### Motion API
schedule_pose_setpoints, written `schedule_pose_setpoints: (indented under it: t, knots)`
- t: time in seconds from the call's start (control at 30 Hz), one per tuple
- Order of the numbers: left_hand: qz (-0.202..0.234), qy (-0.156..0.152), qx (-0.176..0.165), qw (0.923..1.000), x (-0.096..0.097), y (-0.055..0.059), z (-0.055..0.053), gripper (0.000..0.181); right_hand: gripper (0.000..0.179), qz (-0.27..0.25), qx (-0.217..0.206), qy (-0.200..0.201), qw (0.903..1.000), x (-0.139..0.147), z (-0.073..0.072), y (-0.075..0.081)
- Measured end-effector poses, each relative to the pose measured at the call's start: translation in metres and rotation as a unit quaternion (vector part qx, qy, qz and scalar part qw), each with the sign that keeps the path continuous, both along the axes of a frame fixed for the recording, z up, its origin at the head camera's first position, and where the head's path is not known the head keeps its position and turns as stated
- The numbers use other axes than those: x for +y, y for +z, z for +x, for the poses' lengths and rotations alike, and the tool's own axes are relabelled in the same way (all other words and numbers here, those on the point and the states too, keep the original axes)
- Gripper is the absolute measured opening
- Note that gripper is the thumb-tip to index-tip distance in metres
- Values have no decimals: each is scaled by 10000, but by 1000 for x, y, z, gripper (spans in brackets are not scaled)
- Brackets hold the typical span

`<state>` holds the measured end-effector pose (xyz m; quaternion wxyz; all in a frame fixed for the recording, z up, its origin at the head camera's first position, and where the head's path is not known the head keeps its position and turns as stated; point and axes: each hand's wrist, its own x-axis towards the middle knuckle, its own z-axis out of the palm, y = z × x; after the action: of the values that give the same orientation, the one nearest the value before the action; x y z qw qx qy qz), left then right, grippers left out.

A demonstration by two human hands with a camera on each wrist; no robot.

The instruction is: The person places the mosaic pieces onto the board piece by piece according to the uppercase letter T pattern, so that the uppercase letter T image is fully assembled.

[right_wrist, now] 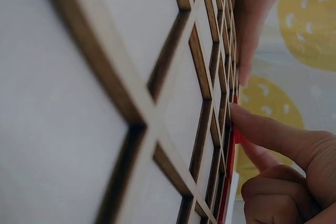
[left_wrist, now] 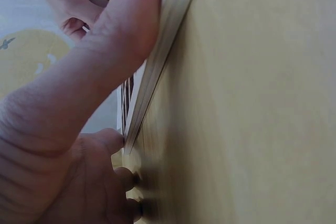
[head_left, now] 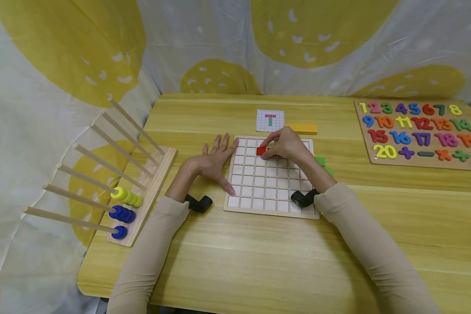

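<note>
Red block [head_left: 261, 151] in R grip [head_left: 288, 145], head + R-wrist cams only

The grid board [head_left: 259, 181] is pale, matt wood, browned along its cell walls, and the red piece [head_left: 261, 151] looks smooth. I see a faint sheen on the wood-grained table [head_left: 251, 261], gloss on the yellow rings [head_left: 126, 196] and numerals [head_left: 383, 152]; the curtain [head_left: 220, 35] is creased cloth, the sleeves [head_left: 151, 244] matt fabric.

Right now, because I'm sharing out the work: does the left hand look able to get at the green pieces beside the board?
Probably not directly: the right hand and forearm reach over the grid board, between the left hand and the green pieces.
</note>
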<state>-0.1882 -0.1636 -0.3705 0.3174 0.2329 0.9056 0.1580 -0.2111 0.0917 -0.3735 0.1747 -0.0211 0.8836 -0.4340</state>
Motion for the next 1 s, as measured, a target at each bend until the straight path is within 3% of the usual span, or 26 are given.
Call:
schedule_pose_setpoints:
  t: [0.57,1.0]
  knots:
    - [10,-54,25,10000,0,0,0,154,32,-159,-164,103,9997,15,-1,5]
    - [38,-56,26,10000,-1,-2,0,155,38,244,-92,338,9991,90,17,15]
